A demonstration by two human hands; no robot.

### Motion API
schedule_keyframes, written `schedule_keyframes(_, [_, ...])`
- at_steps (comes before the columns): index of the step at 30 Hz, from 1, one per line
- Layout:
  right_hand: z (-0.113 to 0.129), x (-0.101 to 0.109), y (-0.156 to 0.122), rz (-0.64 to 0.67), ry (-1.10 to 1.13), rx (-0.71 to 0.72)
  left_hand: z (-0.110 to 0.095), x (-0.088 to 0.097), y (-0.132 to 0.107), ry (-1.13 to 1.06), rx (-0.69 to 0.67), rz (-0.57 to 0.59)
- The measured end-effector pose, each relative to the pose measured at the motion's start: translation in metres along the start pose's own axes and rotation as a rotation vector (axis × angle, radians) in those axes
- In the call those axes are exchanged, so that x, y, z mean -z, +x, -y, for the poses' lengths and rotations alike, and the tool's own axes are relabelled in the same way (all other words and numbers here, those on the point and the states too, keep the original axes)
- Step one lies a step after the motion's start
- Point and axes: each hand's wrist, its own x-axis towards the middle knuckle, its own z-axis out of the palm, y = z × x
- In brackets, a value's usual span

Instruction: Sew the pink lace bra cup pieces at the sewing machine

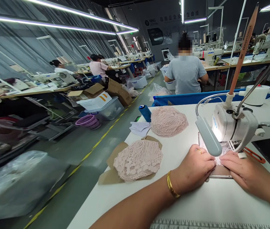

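My left hand, with a gold bangle and ring, presses fingers together on a small pale lace piece lying under the needle of a white sewing machine. My right hand lies on the same piece from the right, fingers close together and pinching its edge. A grey lamp head hangs just above the hands. To the left, a stack of pink lace pieces rests on brown paper, and a second pink stack lies farther back.
A blue thread cone and white paper slips sit at the white table's far left. Red-handled scissors lie right of the machine. A person in a grey shirt sits ahead. An aisle with a yellow line runs left.
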Motion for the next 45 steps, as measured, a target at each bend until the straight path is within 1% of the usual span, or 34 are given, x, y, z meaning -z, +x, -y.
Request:
schedule_keyframes(5, [-0.003,-0.003,-0.001,-0.016,-0.076,0.029,0.003,-0.002,0.002,-0.025,0.019,0.009])
schedule_keyframes(9, [-0.007,-0.009,-0.003,-0.021,-0.080,-0.014,0.005,-0.004,0.003,-0.022,0.036,0.000])
schedule_keyframes(15, [-0.013,-0.015,-0.002,-0.092,-0.163,-0.035,0.009,-0.007,0.006,0.002,0.065,-0.040])
schedule_keyframes(19, [-0.011,-0.011,0.007,-0.086,-0.106,-0.076,0.010,-0.007,0.008,0.039,0.103,-0.026])
schedule_keyframes(23, [-0.010,-0.006,0.012,-0.146,-0.100,-0.110,0.010,-0.005,0.009,0.026,0.147,-0.007])
schedule_keyframes(25, [-0.010,-0.005,0.012,-0.156,-0.099,-0.120,0.011,-0.005,0.009,0.003,0.162,-0.011])
schedule_keyframes(31, [-0.012,-0.008,0.005,-0.131,-0.019,-0.111,0.020,-0.004,0.006,-0.039,0.212,-0.041])
schedule_keyframes(34, [-0.011,-0.011,0.000,-0.116,-0.044,-0.093,0.022,0.000,0.004,0.010,0.273,-0.013])
schedule_keyframes(37, [-0.005,-0.012,0.001,-0.125,0.026,0.010,0.020,0.012,0.003,0.070,0.297,0.027])
schedule_keyframes(38, [-0.002,-0.013,0.003,-0.137,0.071,0.052,0.019,0.017,0.003,0.074,0.292,0.011])
schedule_keyframes(40, [0.005,-0.013,0.008,-0.164,0.144,0.101,0.020,0.025,0.003,0.072,0.284,-0.075])
schedule_keyframes(42, [0.013,-0.013,0.014,-0.160,0.177,0.105,0.023,0.029,0.004,0.072,0.278,-0.160])
schedule_keyframes(43, [0.017,-0.013,0.016,-0.144,0.185,0.104,0.025,0.029,0.005,0.069,0.257,-0.165])
schedule_keyframes(44, [0.020,-0.013,0.017,-0.112,0.194,0.098,0.026,0.029,0.006,0.058,0.222,-0.134])
schedule_keyframes(45, [0.023,-0.013,0.019,-0.075,0.206,0.088,0.026,0.027,0.006,0.046,0.184,-0.076])
